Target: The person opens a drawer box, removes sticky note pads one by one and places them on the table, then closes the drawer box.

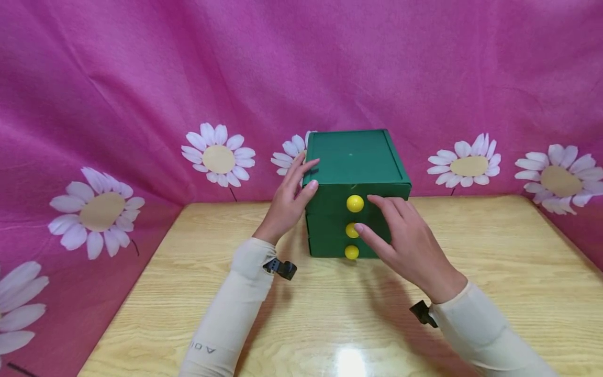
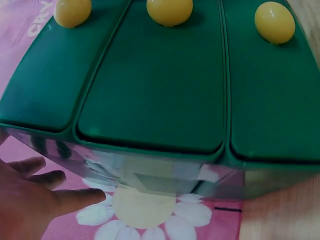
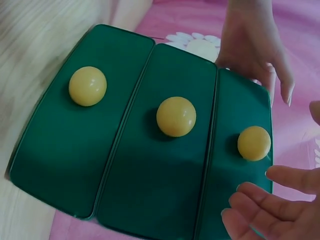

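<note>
Left hand (image 1: 288, 203) and right hand (image 1: 412, 243) grasp nothing, the top yellow knob (image 1: 355, 203) lying at the nearer right's ten o'clock.

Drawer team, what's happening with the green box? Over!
Left grip beside green box; right grip near top yellow knob, not holding it. Three drawers closed. Right grip partly hides their fronts in head view.
</note>
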`<state>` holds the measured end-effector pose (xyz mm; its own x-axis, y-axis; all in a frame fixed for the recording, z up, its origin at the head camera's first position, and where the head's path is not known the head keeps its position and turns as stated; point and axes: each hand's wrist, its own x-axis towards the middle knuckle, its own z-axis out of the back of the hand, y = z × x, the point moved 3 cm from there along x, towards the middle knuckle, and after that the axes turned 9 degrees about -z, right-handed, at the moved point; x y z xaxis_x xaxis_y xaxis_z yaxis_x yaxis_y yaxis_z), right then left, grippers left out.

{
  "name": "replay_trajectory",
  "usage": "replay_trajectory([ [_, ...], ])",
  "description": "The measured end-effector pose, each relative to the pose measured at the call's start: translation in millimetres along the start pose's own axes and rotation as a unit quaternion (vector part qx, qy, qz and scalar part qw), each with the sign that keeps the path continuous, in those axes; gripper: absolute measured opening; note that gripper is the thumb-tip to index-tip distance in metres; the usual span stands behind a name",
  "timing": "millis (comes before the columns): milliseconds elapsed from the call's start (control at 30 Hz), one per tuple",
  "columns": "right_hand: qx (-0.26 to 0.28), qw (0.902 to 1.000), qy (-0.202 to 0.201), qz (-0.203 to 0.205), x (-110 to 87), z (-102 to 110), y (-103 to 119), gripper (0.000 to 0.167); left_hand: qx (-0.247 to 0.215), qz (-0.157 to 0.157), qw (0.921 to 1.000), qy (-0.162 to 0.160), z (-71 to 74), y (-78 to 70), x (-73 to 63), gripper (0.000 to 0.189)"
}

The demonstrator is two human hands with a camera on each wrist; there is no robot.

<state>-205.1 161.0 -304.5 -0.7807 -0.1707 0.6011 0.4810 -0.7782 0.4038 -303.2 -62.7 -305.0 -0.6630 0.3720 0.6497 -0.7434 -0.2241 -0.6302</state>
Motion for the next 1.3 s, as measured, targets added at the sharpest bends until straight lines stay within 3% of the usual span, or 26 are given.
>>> replay_trajectory([
  [133,0.008,0.9998,-0.011,0.013,6.4,-3,4,0.056,-0.036,-0.010,0.9992,-0.010,-1.4,3.8,5.0,0.045],
  [333,0.018,0.9993,-0.027,0.020,9.5,-10,7,0.053,-0.087,0.012,0.9959,-0.019,-6.6,12.1,5.2,0.046],
  [567,0.020,0.9992,-0.029,0.016,13.5,-14,11,0.052,-0.117,0.015,0.9922,-0.039,-7.9,21.1,4.3,0.045],
  [867,-0.002,0.9991,-0.035,0.023,18.8,-14,14,0.043,-0.141,0.002,0.9895,-0.030,-3.6,-6.9,7.8,0.043],
  [1000,-0.009,0.9991,-0.035,0.022,19.7,-16,13,0.042,-0.166,0.010,0.9859,-0.021,-3.1,-8.0,7.5,0.041],
  [1300,-0.023,0.9978,-0.058,0.021,21.3,-22,12,0.037,-0.169,0.004,0.9856,-0.012,-4.2,-7.0,7.0,0.038],
])
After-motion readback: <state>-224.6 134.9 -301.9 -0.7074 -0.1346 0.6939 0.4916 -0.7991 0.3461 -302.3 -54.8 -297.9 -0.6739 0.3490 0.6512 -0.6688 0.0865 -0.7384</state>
